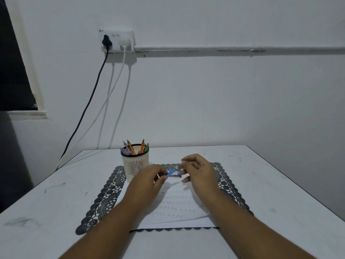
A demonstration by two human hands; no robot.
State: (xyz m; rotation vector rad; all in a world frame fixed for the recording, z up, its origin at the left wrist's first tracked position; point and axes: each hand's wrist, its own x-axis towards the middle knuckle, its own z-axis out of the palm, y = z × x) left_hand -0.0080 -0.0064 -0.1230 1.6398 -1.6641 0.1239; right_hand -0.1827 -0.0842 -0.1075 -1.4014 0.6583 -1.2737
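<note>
L hand (149,181) pinches the left end of a small blue case (175,174) btwn thumb and curled fingers. The case's blue strip tilts up toward the R hand (197,171), whose loosely curled fingertips hold the right end, thumb just below. Case sits off the surface btwn both hands, above the far edge of a printed paper sheet (179,206) on a dark lace mat (104,199), w/ the pen cup (134,165) just beside the L knuckles. Both forearms reach forward over the table (56,202), angling inward — backs of hands up, wrists low over the sheet.
</note>
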